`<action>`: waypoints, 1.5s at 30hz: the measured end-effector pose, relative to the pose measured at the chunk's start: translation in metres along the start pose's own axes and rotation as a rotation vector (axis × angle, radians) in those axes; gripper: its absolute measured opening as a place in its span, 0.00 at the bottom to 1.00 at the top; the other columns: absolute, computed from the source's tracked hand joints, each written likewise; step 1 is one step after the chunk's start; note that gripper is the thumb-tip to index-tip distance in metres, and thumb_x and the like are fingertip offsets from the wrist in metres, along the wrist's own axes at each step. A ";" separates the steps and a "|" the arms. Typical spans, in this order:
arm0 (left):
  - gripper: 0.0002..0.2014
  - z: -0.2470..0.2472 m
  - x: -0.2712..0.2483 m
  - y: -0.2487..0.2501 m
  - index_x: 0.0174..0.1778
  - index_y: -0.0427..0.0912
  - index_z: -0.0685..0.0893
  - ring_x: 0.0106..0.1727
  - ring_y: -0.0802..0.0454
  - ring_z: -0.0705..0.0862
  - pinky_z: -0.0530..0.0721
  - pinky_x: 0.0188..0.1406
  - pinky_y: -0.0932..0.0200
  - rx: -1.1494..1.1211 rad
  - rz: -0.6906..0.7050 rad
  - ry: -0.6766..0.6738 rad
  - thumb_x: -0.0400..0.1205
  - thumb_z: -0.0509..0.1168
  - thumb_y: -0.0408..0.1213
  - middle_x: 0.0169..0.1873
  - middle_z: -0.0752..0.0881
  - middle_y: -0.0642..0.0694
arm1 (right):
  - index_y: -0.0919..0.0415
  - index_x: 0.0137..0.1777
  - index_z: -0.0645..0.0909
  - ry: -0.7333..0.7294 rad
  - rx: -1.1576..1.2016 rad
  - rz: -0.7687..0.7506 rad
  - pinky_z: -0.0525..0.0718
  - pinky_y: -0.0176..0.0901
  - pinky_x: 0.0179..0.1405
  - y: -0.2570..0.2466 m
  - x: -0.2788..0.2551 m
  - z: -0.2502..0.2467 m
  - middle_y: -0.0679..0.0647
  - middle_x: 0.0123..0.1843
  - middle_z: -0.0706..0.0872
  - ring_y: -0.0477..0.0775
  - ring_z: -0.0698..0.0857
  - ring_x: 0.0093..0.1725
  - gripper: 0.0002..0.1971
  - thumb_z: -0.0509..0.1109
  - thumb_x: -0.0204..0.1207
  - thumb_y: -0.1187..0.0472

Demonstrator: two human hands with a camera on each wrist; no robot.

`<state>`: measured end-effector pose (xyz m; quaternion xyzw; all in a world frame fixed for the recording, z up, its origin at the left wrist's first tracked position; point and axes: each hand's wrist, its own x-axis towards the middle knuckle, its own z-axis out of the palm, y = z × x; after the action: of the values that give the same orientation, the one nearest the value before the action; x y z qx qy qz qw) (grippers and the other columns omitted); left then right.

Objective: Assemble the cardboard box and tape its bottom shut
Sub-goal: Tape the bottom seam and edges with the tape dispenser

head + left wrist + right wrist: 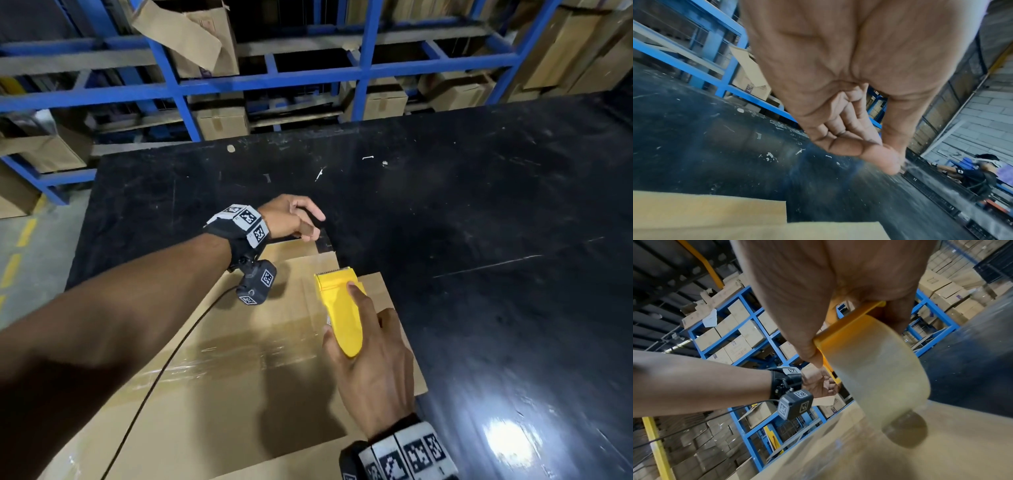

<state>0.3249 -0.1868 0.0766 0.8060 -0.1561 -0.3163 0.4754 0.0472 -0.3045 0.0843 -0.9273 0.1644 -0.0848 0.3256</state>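
- Cardboard box (239, 359) lies on the black table (479, 240), near the table's close left part; flaps folded shut, upper face toward the head camera.
- A strip of clear tape (246, 356) crosses that face — glossy, slightly wrinkled, running left to right.
- Right hand (373, 370) grips the yellow tape dispenser (340, 308) from above: index finger laid along its top, thumb on its left side. The toothed cutting edge points away from the person, over the box's far edge.
- Right wrist view: the tape roll (877, 369) sits in the dispenser under the palm, just above the cardboard; contact between roll and box cannot be told because of blur.
- Left hand (291, 217) is past the box's far edge, above the table. Fingers curled, thumb tip pressed against the index finger (875, 155); a thin clear film seems to run off the fingertips — too faint to be sure it is tape.
- Blue shelving (274, 78) with cartons stands behind the table.
- Another person (972, 175) is visible at the far right of the left wrist view.
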 end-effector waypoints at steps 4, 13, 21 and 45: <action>0.17 0.007 0.020 -0.012 0.63 0.38 0.86 0.33 0.59 0.88 0.86 0.52 0.59 0.041 0.050 -0.053 0.78 0.78 0.27 0.30 0.92 0.52 | 0.37 0.81 0.63 -0.043 -0.102 0.059 0.77 0.46 0.32 -0.010 0.013 0.001 0.48 0.46 0.70 0.51 0.73 0.31 0.32 0.66 0.77 0.37; 0.19 0.006 0.048 -0.041 0.65 0.40 0.86 0.30 0.63 0.88 0.83 0.43 0.69 0.082 0.025 -0.034 0.79 0.77 0.26 0.29 0.92 0.53 | 0.37 0.80 0.61 -0.178 -0.182 0.134 0.75 0.48 0.38 -0.031 0.048 0.000 0.49 0.46 0.72 0.55 0.75 0.37 0.32 0.63 0.77 0.36; 0.21 0.009 0.059 -0.051 0.68 0.45 0.85 0.47 0.54 0.92 0.80 0.49 0.70 0.189 -0.047 -0.115 0.80 0.78 0.32 0.35 0.93 0.54 | 0.41 0.78 0.67 -0.262 -0.274 0.167 0.83 0.53 0.50 -0.040 0.066 0.001 0.52 0.52 0.78 0.64 0.88 0.53 0.31 0.65 0.76 0.36; 0.67 0.079 -0.102 -0.061 0.90 0.53 0.30 0.86 0.44 0.22 0.33 0.88 0.37 0.882 -0.147 -0.136 0.69 0.66 0.78 0.85 0.21 0.44 | 0.45 0.78 0.71 -0.264 -0.234 0.156 0.82 0.56 0.57 -0.032 0.063 0.004 0.60 0.64 0.81 0.69 0.83 0.62 0.31 0.67 0.76 0.38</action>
<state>0.1930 -0.1526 0.0333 0.9177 -0.2495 -0.3048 0.0515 0.1153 -0.3016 0.1051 -0.9463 0.2002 0.0830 0.2397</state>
